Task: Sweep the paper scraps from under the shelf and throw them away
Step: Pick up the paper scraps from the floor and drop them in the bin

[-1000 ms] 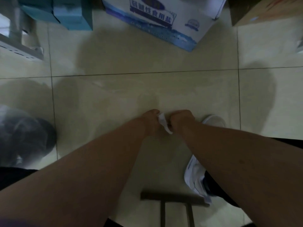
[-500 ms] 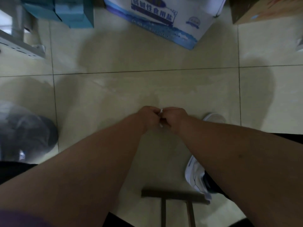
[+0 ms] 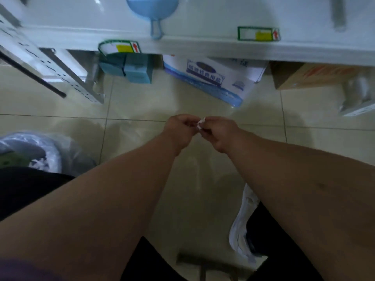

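A small white paper scrap (image 3: pixel 200 123) is pinched between my left hand (image 3: pixel 181 129) and my right hand (image 3: pixel 220 133), held above the tiled floor in front of the white shelf (image 3: pixel 203 45). Both hands have their fingers curled around the scrap, knuckles nearly touching. A bin lined with a clear plastic bag (image 3: pixel 38 151) stands on the floor at the left. A broom head (image 3: pixel 205 262) lies on the floor near my feet at the bottom.
Under the shelf sit teal boxes (image 3: pixel 132 68), a white and blue carton (image 3: pixel 215 80) and a brown cardboard box (image 3: pixel 316 76). A blue dustpan (image 3: pixel 153 9) lies on the shelf. A perforated metal shelf post (image 3: pixel 48 65) slants at the left. My white shoe (image 3: pixel 241 224) is at lower right.
The view has tilted up, bringing the shelf edge and dustpan into sight. My hands have risen and parted slightly, still pinching the scrap, which looks smaller and crumpled.
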Action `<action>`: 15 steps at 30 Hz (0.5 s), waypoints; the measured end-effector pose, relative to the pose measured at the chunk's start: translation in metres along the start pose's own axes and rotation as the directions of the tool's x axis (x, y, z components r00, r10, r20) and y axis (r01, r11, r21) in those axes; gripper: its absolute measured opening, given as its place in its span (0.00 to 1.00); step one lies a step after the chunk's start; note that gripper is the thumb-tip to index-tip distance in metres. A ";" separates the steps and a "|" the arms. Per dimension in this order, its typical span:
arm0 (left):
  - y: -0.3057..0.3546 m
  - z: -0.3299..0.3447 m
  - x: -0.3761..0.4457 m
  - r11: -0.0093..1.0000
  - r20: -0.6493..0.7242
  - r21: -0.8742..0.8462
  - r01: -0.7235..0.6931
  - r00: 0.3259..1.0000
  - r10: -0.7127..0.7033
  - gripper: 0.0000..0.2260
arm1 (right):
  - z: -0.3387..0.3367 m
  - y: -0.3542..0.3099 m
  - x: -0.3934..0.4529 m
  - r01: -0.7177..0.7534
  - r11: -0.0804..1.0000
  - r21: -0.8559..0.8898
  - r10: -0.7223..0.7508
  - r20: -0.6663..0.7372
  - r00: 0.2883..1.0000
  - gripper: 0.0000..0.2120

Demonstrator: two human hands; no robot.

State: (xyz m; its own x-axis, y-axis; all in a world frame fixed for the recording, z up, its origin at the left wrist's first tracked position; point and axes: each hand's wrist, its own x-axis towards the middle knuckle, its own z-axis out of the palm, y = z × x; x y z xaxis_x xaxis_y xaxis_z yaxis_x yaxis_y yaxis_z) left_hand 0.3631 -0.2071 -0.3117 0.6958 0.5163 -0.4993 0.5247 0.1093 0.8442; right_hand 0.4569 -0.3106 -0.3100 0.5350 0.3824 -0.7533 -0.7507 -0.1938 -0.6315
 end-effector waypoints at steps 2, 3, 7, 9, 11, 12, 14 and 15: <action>0.021 -0.014 -0.020 0.998 -0.029 -0.020 -0.064 0.998 0.063 0.12 | 0.010 -0.016 -0.020 0.060 0.998 -0.016 -0.059 0.031 0.998 0.08; 0.029 -0.018 -0.027 0.994 -0.045 -0.038 -0.101 0.994 0.099 0.12 | 0.014 -0.023 -0.029 0.082 0.996 -0.025 -0.081 0.039 0.996 0.08; 0.059 -0.036 -0.061 0.976 -0.108 -0.039 -0.216 0.972 0.210 0.12 | 0.031 -0.044 -0.070 0.173 0.985 -0.021 -0.170 0.085 0.982 0.07; 0.076 -0.049 -0.080 0.964 -0.127 -0.049 -0.260 0.959 0.252 0.11 | 0.042 -0.056 -0.095 0.224 0.974 0.003 -0.223 0.113 0.968 0.09; 0.091 -0.062 -0.097 0.956 -0.150 -0.060 -0.286 0.950 0.274 0.10 | 0.054 -0.068 -0.119 0.272 0.962 0.025 -0.273 0.142 0.952 0.11; 0.097 -0.068 -0.104 0.955 -0.165 -0.068 -0.289 0.947 0.275 0.09 | 0.059 -0.073 -0.132 0.291 0.956 0.031 -0.292 0.159 0.943 0.11; 0.107 -0.077 -0.119 0.949 -0.206 -0.073 -0.306 0.936 0.285 0.08 | 0.069 -0.082 -0.156 0.325 0.945 0.028 -0.324 0.200 0.925 0.07; 0.110 -0.081 -0.127 0.945 -0.227 -0.069 -0.319 0.928 0.297 0.07 | 0.074 -0.084 -0.168 0.340 0.940 0.019 -0.336 0.218 0.916 0.07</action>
State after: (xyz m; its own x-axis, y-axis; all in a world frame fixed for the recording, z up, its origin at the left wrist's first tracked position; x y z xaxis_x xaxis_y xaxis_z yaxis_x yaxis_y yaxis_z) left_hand 0.2928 -0.1919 -0.1392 0.6898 0.7041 -0.1684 0.2403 -0.0033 0.9707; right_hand 0.4017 -0.2916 -0.1168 0.6581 0.6121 -0.4384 -0.5314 -0.0349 -0.8464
